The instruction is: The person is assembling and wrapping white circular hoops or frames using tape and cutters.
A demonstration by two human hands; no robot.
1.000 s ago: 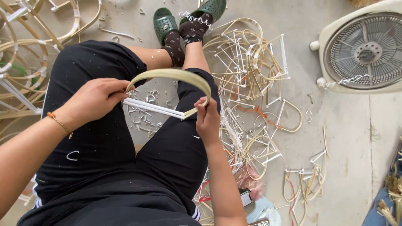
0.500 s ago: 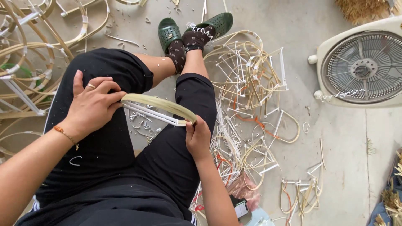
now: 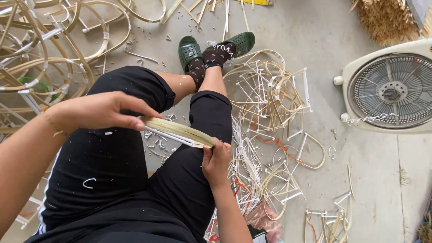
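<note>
I sit with black trousers and green slippers (image 3: 189, 50) on a concrete floor. Over my lap I hold a curved pale bamboo strip hoop (image 3: 180, 130) with a white crosspiece under it. My left hand (image 3: 105, 111) pinches the hoop's left end from above. My right hand (image 3: 216, 160) grips its right end from below, thumb up against the strip. The hoop lies nearly edge-on to the camera, tilted down to the right.
A heap of bent bamboo and white strips (image 3: 270, 117) lies on the floor to my right. Finished bamboo hoops (image 3: 54, 58) pile up at far left. A white floor fan (image 3: 390, 87) stands at right, with straw (image 3: 387, 18) behind it.
The hoop has turned from an open arch facing the camera to nearly edge-on and lower over my lap. Both hands shifted with it, the left closing over its end.
</note>
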